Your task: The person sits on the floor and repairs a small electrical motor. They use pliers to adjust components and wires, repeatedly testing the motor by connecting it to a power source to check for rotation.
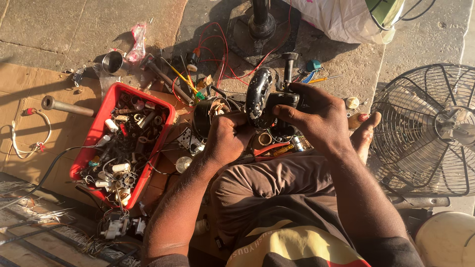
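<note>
left hand (228, 138): closed around black motor housing (259, 96) | right hand (311, 116): closed, grips its rear | advice: keep housing steady, clear of red wires (217, 47) | red tray (106, 111) beside

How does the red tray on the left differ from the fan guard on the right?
The red tray is solid plastic, rectangular and full of small parts; the fan guard is open dark wire, round and holds nothing loose. The tray lies flat on cardboard; the guard sits on bare pavement. Both lie beside the person.
</note>
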Demonstrator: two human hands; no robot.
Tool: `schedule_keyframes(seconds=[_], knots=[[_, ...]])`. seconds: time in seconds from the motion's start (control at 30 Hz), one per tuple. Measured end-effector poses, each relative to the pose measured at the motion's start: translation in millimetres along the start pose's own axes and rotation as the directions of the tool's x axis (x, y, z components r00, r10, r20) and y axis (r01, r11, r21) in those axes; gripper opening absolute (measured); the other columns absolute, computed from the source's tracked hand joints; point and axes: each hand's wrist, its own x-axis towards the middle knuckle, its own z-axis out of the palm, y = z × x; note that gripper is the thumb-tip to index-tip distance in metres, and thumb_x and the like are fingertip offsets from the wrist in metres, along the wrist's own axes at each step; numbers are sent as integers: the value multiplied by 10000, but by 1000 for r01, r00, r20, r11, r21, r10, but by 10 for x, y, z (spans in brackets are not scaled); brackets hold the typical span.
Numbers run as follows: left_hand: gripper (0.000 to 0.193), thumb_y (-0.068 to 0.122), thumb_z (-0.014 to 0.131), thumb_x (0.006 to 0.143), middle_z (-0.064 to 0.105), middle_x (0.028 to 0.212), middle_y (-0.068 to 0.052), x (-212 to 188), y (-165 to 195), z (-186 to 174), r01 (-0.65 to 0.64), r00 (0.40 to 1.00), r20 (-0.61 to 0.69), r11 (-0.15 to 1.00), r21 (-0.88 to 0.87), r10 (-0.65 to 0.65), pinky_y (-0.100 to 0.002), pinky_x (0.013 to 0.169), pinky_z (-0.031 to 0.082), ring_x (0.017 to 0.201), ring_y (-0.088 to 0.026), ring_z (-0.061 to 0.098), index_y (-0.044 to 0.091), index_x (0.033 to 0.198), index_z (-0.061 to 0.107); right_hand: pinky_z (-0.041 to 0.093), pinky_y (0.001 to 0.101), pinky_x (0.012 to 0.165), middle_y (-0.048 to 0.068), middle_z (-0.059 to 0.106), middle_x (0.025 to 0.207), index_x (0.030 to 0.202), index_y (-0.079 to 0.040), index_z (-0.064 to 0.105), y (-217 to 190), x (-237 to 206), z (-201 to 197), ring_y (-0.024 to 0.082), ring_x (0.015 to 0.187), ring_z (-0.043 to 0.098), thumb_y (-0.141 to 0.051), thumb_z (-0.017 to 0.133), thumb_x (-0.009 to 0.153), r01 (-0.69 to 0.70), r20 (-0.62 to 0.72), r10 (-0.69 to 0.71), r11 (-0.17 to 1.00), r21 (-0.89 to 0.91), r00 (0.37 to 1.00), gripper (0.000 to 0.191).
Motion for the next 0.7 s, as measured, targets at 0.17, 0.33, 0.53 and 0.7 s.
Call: schedule_keyframes(seconds=[0.17, 0.33, 0.53, 0.7], knots=[[102, -3, 726, 866, 774, 879, -103, -4, 40, -26, 19, 1000, -2, 1000, -7, -19, -304, 693, 568, 775, -164, 743, -12, 964, 752, 588, 305, 952, 105, 775, 1172, 1317, -6, 664, 4, 7, 13, 159, 1068, 741, -293, 869, 762, -40, 19, 38, 997, 70, 999, 657], [68, 14, 739, 899, 768, 814, -92, 17, 89, -37, 101, 995, -3, 994, -41, -101, -298, 637, 530, 698, -143, 696, -11, 959, 761, 584, 299, 946, 99, 780, 1164, 1328, -9, 664, -23, 10, -16, 147, 1055, 744, -272, 867, 769, -90, 6, 90, 994, 67, 996, 650], [119, -25, 718, 857, 771, 887, -78, 4, 37, -49, 42, 999, 12, 997, -58, -41, -279, 709, 559, 786, -124, 723, -5, 970, 752, 589, 296, 944, 101, 779, 1171, 1339, -2, 651, -13, 24, 19, 144, 1055, 743, -244, 858, 770, -96, 41, 93, 992, 76, 995, 652], [164, -58, 676, 834, 766, 900, -76, -53, -118, -33, 68, 997, 26, 995, -70, -66, -277, 763, 562, 824, -116, 718, 5, 962, 757, 621, 297, 897, 115, 778, 1166, 1338, 5, 629, 17, 76, 85, 167, 1020, 759, -200, 837, 765, -207, 112, 184, 946, 249, 977, 643]])
